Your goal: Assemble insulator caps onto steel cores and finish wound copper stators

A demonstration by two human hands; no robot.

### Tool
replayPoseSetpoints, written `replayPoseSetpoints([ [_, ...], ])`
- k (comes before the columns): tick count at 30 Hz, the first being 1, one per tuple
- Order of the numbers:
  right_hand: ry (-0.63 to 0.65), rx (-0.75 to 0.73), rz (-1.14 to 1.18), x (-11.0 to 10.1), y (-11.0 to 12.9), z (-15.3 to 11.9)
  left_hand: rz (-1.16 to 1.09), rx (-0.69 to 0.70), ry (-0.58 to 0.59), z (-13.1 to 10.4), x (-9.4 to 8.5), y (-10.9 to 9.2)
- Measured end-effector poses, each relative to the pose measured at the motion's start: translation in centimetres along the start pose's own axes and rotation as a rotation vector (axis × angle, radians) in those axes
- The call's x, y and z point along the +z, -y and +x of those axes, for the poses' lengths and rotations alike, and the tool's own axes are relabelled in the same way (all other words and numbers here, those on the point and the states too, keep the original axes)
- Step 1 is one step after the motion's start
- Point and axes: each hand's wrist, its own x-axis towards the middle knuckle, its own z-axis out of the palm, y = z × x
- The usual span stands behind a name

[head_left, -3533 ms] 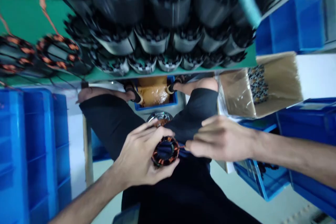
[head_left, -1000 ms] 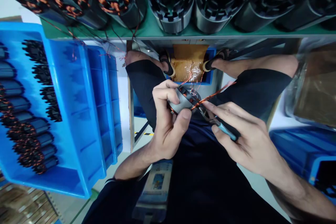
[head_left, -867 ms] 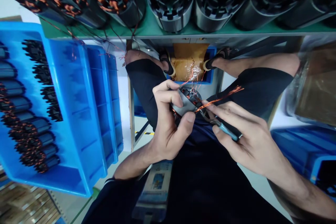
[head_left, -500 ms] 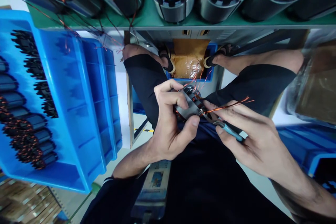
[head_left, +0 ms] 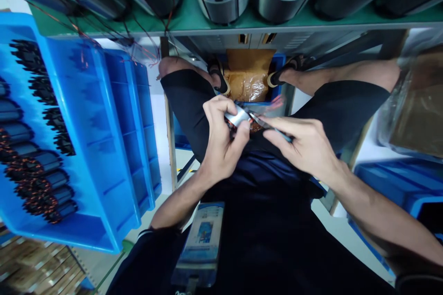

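My left hand (head_left: 221, 140) is closed around a motor stator (head_left: 238, 118), a silvery cylinder with dark slotted ends and copper windings. My thumb presses its near side and my fingers curl over the top. In my right hand (head_left: 304, 145) is a pair of pliers (head_left: 285, 135) with blue handles, mostly covered by the fingers. The metal jaws reach the stator's right end; blur hides whether they grip a wire. Reddish copper wires (head_left: 275, 103) stick out past the stator, smeared by motion.
Several large stators stand along the green bench (head_left: 194, 25) ahead. On the left, a blue bin (head_left: 86, 147) holds rows of stators. An open box (head_left: 251, 87) with brown paper and plastic lies between my feet. A badge (head_left: 204, 239) hangs at my chest.
My right hand and the pliers have moved left and away from my body, closer to my left hand. The stator has turned and shifted slightly forward. The copper wires now swing at its far side.
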Motion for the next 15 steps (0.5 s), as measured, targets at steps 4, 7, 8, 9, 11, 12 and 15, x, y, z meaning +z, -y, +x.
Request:
replayPoseSetpoints([
  [4,0.121,0.132,0.037,1.9,-4.7,4.3,0.041,-0.224,0.002,1.1,1.8,5.9],
  [7,0.177,0.155,0.073,3.1,-7.6,6.9,0.062,-0.296,-0.033,1.7,3.0,9.9],
  [8,0.191,0.159,0.09,3.3,-8.2,7.6,0.069,-0.303,-0.045,1.7,3.3,10.8],
  [9,0.202,0.164,0.111,3.5,-8.7,8.1,0.076,-0.304,-0.057,1.7,3.5,11.3],
  [11,0.215,0.175,0.163,3.6,-9.2,8.8,0.091,-0.294,-0.08,1.5,3.6,11.4],
  [12,0.215,0.182,0.196,3.6,-9.1,9.0,0.099,-0.282,-0.091,1.3,3.5,11.0],
  [15,0.224,0.188,0.318,3.7,-8.0,8.8,0.138,-0.215,-0.124,0.4,2.8,8.7],
])
